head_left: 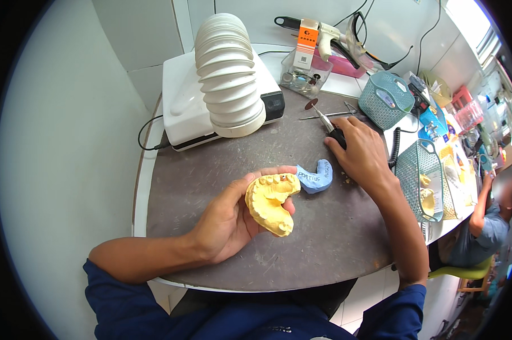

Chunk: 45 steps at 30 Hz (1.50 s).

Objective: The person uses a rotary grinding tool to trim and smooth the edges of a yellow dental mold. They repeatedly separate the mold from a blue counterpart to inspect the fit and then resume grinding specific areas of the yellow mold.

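Observation:
My left hand (225,218) is closed around a yellow plaster dental model (269,205), its row of teeth turned up. Beside it on the grey-brown bench lies a curved blue impression piece (315,177) with handwriting on it. Farther right, my right hand (359,148) grips the black part of a dental handpiece (331,129), which rests at the bench top. A dark reddish cutting disc (311,104) sits at the handpiece's tip. Just beyond my right fingers lies a thin metal instrument (318,117).
A white machine (176,96) with a ribbed hose (227,79) stands at the back left. A clear box (301,79), safety glasses (358,48) and teal baskets (386,99) line the back and right. A coiled cord (396,147) hangs near my right wrist. A co-worker (482,226) sits far right.

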Motion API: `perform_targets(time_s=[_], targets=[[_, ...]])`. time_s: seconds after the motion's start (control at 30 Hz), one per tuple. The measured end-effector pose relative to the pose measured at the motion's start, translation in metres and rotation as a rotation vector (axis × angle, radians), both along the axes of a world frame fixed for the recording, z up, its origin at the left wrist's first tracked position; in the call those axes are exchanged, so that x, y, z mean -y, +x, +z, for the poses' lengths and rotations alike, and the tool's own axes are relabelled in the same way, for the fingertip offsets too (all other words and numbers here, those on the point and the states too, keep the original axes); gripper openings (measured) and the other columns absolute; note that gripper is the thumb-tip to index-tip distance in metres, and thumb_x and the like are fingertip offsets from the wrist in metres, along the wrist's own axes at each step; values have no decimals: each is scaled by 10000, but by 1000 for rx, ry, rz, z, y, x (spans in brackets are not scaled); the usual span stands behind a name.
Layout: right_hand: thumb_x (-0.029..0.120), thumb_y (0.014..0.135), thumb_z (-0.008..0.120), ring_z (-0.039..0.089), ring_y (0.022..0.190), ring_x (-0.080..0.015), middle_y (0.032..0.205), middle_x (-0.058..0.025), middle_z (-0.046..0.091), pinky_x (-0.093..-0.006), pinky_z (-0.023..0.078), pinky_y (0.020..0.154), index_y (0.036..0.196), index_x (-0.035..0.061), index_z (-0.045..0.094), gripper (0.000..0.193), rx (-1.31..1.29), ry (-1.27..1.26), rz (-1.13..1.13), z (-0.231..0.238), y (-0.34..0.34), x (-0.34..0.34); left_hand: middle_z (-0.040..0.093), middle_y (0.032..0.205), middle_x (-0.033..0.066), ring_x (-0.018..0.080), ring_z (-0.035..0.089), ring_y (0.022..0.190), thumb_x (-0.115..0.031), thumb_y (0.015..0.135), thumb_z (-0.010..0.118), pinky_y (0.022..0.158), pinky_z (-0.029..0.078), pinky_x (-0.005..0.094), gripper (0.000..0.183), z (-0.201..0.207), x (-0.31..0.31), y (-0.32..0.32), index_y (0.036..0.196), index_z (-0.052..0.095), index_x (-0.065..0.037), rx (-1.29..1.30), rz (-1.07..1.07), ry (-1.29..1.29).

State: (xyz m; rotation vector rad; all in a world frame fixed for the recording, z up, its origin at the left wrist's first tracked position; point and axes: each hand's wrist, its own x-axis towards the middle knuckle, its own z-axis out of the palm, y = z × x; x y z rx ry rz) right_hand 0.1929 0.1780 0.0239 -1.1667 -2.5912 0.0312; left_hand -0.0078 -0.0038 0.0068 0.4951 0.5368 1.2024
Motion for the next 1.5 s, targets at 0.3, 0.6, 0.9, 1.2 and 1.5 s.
perform_targets(time_s=[0.3, 0.6, 0.9, 1.2, 1.5], targets=[[75, 892, 552, 604, 761, -399, 822, -228, 563, -461, 456, 700, 1003, -21, 500, 156, -336, -164, 152, 20, 6, 48, 616, 977, 119, 184, 614, 864, -434, 1044, 304, 779, 513, 316, 593, 4, 3, 5, 1423, 417, 7, 0, 8, -135], [591, 670, 817, 538, 432, -181, 545, -36, 541, -323, 405, 428, 634, 66, 518, 605, -210, -115, 310, 7, 12, 74, 582, 930, 111, 201, 578, 804, -432, 1027, 267, 744, 500, 346, 568, -10, 6, 8, 1358, 467, -16, -38, -32, -156], [633, 676, 779, 529, 404, -202, 510, -42, 524, -318, 394, 411, 624, 83, 515, 613, -108, -53, 344, 4, 10, 76, 606, 899, 108, 201, 612, 783, -492, 1008, 258, 708, 519, 329, 639, -10, 9, 17, 1338, 481, 8, -124, -52, -172], [644, 667, 770, 524, 404, -208, 498, -37, 493, -317, 398, 416, 601, 90, 478, 629, -104, -30, 389, 3, 10, 77, 618, 868, 107, 199, 618, 765, -505, 1008, 255, 706, 522, 323, 654, -11, 10, 18, 1309, 497, 23, -270, -41, -124], [658, 660, 758, 526, 405, -201, 490, -29, 482, -314, 396, 413, 595, 97, 465, 635, -89, -26, 396, 2, 9, 76, 624, 882, 112, 194, 622, 769, -509, 1008, 249, 707, 524, 318, 657, -11, 11, 17, 1304, 504, 19, -329, -36, -110]])
